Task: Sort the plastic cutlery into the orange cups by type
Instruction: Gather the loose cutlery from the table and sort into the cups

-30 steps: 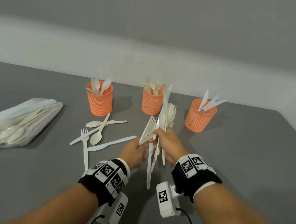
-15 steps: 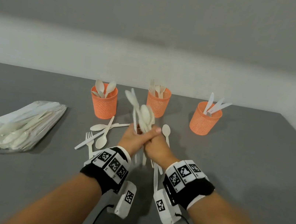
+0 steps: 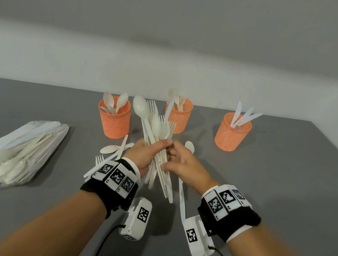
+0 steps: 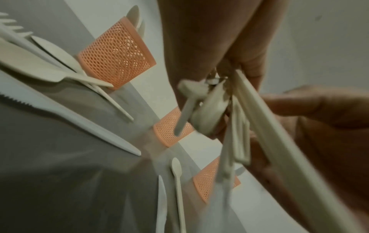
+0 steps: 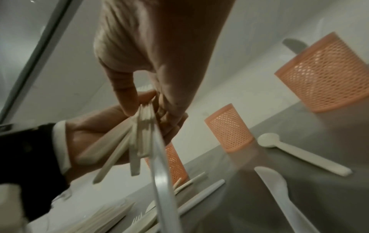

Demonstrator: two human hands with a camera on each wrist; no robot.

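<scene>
My left hand (image 3: 147, 152) grips a mixed bundle of cream plastic cutlery (image 3: 155, 125), spoon and fork heads fanned up and to the left, handles hanging below the fist. My right hand (image 3: 182, 163) meets it from the right, finger and thumb pinching handles in the bundle (image 5: 139, 134). Behind stand three orange mesh cups: the spoon cup (image 3: 113, 119), the fork cup (image 3: 178, 116) and the knife cup (image 3: 231, 133). Loose spoons (image 3: 111, 148), a fork (image 3: 99, 158), a knife (image 3: 181, 196) and one more spoon (image 3: 189, 146) lie on the grey table.
A clear plastic bag (image 3: 11, 151) full of more cutlery lies at the left of the table (image 3: 284, 201). A pale wall runs close behind the cups, and the table's right edge slants off past the knife cup.
The bundle stood upright in my right hand a second ago. It has passed into my left hand and now tilts leftward, while my right hand has shifted to pinching its handles.
</scene>
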